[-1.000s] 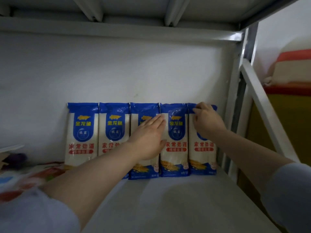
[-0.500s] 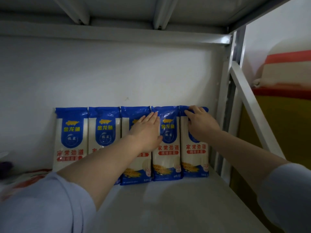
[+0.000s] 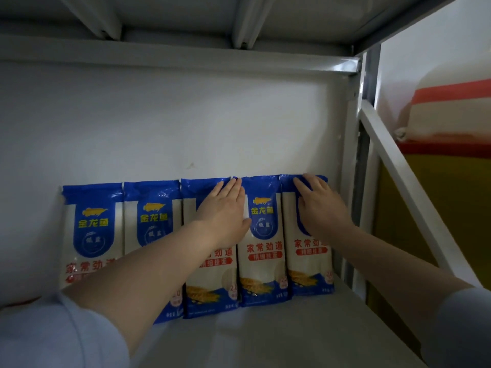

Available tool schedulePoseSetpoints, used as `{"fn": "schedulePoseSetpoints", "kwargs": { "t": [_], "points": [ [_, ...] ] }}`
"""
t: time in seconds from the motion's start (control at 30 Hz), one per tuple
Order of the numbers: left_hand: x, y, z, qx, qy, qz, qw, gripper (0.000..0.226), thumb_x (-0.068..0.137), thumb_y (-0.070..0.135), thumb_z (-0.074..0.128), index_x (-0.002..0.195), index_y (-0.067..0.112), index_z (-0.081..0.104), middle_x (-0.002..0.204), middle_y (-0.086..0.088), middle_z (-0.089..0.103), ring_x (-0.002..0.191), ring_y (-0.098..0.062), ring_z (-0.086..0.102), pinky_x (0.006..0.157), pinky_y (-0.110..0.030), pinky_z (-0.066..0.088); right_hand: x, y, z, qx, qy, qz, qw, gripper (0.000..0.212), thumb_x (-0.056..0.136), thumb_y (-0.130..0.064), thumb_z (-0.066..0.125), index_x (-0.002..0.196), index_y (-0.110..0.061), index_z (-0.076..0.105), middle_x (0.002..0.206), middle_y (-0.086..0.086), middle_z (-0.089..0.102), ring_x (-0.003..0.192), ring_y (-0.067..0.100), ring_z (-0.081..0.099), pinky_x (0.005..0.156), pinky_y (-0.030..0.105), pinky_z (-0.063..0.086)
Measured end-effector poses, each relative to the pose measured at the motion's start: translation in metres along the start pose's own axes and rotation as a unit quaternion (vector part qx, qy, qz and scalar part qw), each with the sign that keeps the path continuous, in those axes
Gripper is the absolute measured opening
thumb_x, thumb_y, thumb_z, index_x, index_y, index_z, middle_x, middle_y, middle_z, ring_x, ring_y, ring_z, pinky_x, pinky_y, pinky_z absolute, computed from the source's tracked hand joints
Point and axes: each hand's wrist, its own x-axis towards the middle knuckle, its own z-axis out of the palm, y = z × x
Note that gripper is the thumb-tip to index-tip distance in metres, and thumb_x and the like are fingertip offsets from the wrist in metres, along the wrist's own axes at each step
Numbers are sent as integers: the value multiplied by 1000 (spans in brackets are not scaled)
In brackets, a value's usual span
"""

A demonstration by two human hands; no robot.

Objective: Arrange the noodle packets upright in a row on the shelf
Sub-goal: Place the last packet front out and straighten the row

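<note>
Left hand point(image 3: 224, 216) lies flat, fingers together and extended, palm against the upper front of the third packet point(image 3: 210, 274) from the left; the thumb reaches onto the fourth packet point(image 3: 261, 240). Right hand point(image 3: 321, 208) lies palm-down on the fifth packet point(image 3: 309, 258), fingers slightly spread, fingertips at its top blue seal. Neither hand pinches or closes around anything.

Five packets stand in one row on the shelf point(image 3: 292, 335), backs against the white wall point(image 3: 186, 115), edges touching or slightly overlapping. The first packet point(image 3: 91, 229) and second packet point(image 3: 151, 216) are not touched by the hands; the left forearm crosses in front of their lower parts. The fifth packet sits just beside the right upright post point(image 3: 353, 181).

Each packet has its long axis vertical, blue sealed top upward, printed face toward the camera. The third packet's base sits further forward than the others.

Legible print: yellow "金龙鱼" under a yellow fish logo on a blue panel, red "家常劲道" below it, a red band with white characters too small to read with certainty, and "20" in a circle near the base.
</note>
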Motion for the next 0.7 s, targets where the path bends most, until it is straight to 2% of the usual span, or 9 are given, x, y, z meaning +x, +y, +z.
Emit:
{"fn": "schedulePoseSetpoints", "kwargs": {
  "t": [0.17,0.33,0.5,0.63,0.7],
  "points": [
    [4,5,4,-2,21,3,1000,73,98,48,24,150,7,-5,160,-9,-10,147,-21,-10,118,-38,-8,3,3,8,22,-55,30,998,52,103,-30,25,152,-19,12,161,4,3,148,22,6,120,43,15],
    [10,11,5,-1,7,-4,1000,75,98,50,25,150,7,-6,160,-9,-11,147,-26,-10,120,-42,-6,3,3,9,2,-29,65,997,53,102,-36,22,152,-23,9,162,4,1,148,27,2,119,43,12],
    [10,16,6,-1,4,-25,1000,76,97,52,24,151,8,-6,159,-8,-12,147,-26,-13,120,-46,-5,5,6,12,24,-94,68,993,60,100,-46,19,152,-23,-2,161,8,-9,148,25,-9,119,41,6],
    [6,24,3,-13,19,9,1000,71,98,50,23,151,13,-6,160,-3,-13,146,-30,-14,119,-49,-6,-1,0,13,6,-63,82,995,61,100,-49,16,152,-22,-2,161,9,-8,148,26,-8,119,41,2],
    [6,26,2,-12,3,15,1000,70,98,50,22,151,16,-6,159,0,-13,145,-33,-15,118,-50,-8,-6,-5,15,8,-79,84,993,62,100,-49,16,152,-21,-4,160,11,-9,148,27,-9,119,42,1]
  ]
}}
